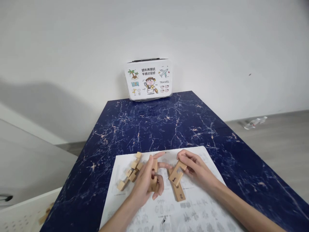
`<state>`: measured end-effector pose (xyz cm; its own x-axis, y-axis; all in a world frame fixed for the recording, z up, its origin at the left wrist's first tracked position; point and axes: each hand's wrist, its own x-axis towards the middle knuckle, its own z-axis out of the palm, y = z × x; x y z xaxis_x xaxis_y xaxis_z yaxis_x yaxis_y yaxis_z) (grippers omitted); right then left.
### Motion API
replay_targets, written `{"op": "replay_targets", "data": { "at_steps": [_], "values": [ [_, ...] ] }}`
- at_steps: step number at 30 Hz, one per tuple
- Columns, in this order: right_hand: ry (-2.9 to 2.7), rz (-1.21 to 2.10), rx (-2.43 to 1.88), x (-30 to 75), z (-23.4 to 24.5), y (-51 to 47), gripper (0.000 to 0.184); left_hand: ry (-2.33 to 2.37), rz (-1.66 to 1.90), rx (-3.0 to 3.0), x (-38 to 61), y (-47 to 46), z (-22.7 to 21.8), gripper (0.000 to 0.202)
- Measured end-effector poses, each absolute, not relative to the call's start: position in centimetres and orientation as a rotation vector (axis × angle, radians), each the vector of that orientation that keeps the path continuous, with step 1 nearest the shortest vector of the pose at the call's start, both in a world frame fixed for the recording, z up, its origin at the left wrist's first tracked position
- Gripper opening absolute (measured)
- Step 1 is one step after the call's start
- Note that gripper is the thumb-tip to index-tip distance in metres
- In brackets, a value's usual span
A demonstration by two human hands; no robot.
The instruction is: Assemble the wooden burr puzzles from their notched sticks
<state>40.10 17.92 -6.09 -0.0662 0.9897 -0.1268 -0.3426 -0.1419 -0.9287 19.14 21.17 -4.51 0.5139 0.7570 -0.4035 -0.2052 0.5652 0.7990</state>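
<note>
My left hand (145,180) is closed around a notched wooden puzzle piece (153,184) marked 1, with its index finger stretched toward the right. Between the fingertips of my right hand (194,164) is a notched wooden puzzle piece (177,175) marked 3, held tilted. Partly beneath it lies another notched piece (180,193), marked 2, on the printed sheet (202,206). Just left of my left hand, several small joined or heaped wooden pieces (132,174) rest on the paper; my hand hides some of them.
A blue marble-patterned table (156,125) carries the sheet. At its far edge, against the wall, stands a white cartoon-printed case (149,80). A white perforated basket (21,219) with wooden pieces is at lower left. A clear plastic item (255,123) lies on the floor at right.
</note>
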Motion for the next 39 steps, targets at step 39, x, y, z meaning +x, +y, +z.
{"op": "replay_targets", "data": {
  "at_steps": [39],
  "values": [
    [-0.66, 1.572, -0.82, 40.7, -6.3, 18.4, 0.025, 0.827, 0.769, 0.9, 20.0, 20.6, -4.5, 0.04]
  ]
}}
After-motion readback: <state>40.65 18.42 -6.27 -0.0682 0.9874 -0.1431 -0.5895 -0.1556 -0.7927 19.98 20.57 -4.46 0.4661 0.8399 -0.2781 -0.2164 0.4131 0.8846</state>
